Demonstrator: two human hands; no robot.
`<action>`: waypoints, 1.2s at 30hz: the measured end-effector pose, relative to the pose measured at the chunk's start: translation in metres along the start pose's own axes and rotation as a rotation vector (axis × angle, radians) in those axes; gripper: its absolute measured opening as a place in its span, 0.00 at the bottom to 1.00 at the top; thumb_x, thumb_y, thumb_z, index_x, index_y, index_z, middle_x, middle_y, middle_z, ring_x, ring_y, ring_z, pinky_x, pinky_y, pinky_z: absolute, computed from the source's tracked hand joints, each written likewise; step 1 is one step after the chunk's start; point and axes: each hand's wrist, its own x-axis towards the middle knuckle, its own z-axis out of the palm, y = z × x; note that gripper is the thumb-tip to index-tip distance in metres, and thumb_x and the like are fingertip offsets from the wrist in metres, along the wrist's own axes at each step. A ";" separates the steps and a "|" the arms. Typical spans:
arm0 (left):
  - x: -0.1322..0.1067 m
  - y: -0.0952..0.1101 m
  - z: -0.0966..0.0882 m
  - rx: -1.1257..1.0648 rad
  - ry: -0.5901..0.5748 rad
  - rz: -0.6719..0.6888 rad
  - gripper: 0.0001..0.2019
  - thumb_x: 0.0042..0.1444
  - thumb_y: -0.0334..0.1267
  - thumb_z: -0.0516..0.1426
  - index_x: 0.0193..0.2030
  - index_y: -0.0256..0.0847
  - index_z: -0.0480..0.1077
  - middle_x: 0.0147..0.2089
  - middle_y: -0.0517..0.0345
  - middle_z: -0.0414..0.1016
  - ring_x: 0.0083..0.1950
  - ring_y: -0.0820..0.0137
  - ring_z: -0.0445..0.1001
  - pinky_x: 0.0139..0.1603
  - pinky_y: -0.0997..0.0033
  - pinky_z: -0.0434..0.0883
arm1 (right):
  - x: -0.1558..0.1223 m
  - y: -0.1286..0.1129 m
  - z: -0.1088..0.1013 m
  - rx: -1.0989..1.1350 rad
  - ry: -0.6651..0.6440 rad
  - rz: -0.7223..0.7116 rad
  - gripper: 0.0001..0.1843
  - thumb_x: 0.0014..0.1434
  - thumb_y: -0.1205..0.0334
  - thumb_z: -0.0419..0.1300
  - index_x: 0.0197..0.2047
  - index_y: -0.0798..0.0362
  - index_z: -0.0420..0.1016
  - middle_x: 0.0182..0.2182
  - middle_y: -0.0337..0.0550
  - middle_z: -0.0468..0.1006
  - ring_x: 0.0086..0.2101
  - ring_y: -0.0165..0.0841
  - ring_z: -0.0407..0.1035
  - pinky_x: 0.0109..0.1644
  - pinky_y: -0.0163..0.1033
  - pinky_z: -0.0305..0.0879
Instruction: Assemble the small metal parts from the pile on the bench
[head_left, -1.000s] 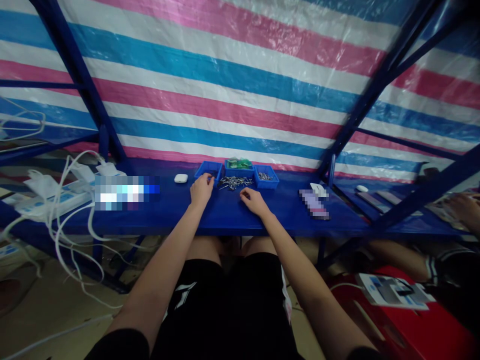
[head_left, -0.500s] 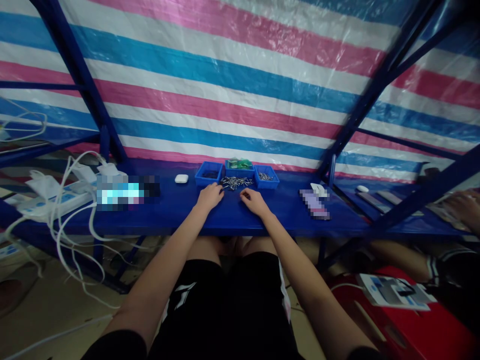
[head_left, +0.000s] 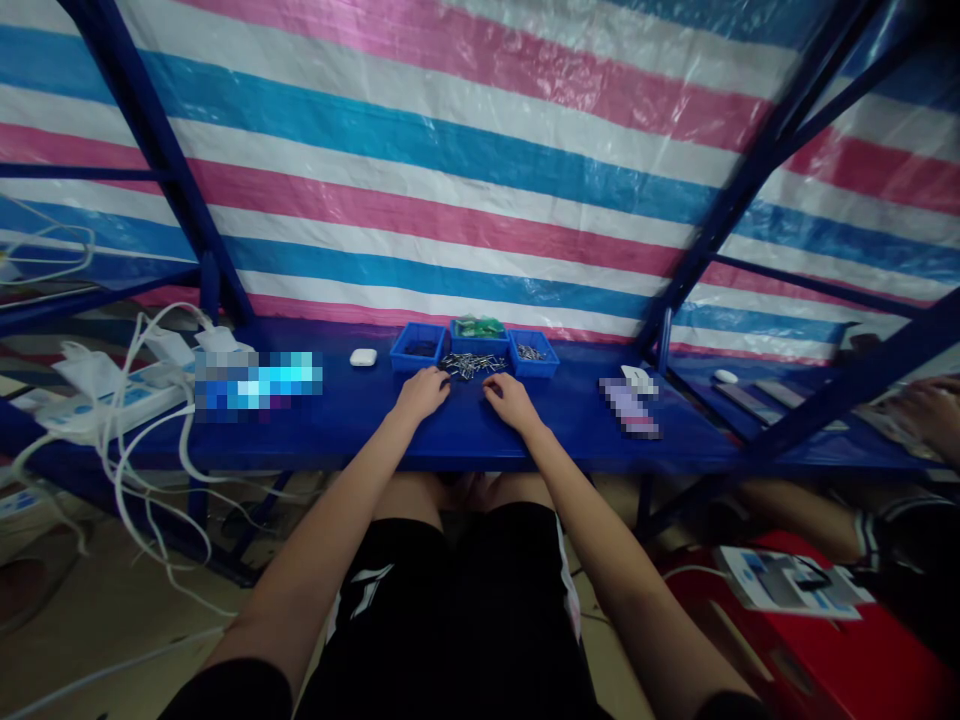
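Note:
On the blue table (head_left: 337,425) lies a loose pile of small, thin, silvery metal pieces (head_left: 474,365), their kind too small to tell. My left hand (head_left: 424,392) rests palm down at the pile's near left edge, fingers loosely bent and nothing visible in them. Just short of the pile's near right side is my right hand (head_left: 511,402), curled loosely with a gap between thumb and fingers. Behind the pile stand three blue bins: a left bin (head_left: 400,362) with dark contents, a back bin (head_left: 457,341) with green packets, and a right bin (head_left: 536,369) with small metal parts.
A white case (head_left: 364,357) lies left of the bins. Further left are a power strip (head_left: 97,405) with tangled white cables and a blurred lit device (head_left: 259,385). A purple phone-like object (head_left: 631,412) lies right. Another person's hand (head_left: 934,415) shows at far right.
My left hand has shifted very slightly to the right, and my right hand's fingers have moved a little. The blurred device on the left shows different lit areas. The pile and bins look the same.

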 end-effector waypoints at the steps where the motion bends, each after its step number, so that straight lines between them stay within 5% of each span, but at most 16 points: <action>1: 0.000 0.000 0.000 -0.004 0.001 0.004 0.15 0.59 0.41 0.47 0.48 0.43 0.69 0.47 0.52 0.70 0.49 0.64 0.68 0.48 0.68 0.67 | 0.000 0.001 0.001 -0.024 0.001 -0.007 0.09 0.57 0.64 0.53 0.40 0.53 0.72 0.36 0.44 0.72 0.38 0.32 0.65 0.46 0.38 0.60; 6: 0.000 0.000 0.001 -0.011 0.015 -0.021 0.15 0.59 0.41 0.47 0.47 0.44 0.70 0.46 0.52 0.71 0.48 0.63 0.68 0.45 0.67 0.68 | -0.001 0.001 0.004 -0.129 -0.038 -0.029 0.13 0.58 0.60 0.54 0.45 0.53 0.72 0.42 0.48 0.71 0.43 0.36 0.63 0.51 0.42 0.58; 36: 0.002 0.009 -0.001 -0.025 0.011 -0.064 0.13 0.61 0.40 0.44 0.44 0.42 0.67 0.45 0.52 0.69 0.44 0.67 0.71 0.42 0.71 0.67 | -0.001 -0.002 -0.001 -0.065 -0.078 0.038 0.08 0.57 0.63 0.53 0.39 0.53 0.72 0.35 0.43 0.71 0.38 0.32 0.65 0.45 0.37 0.60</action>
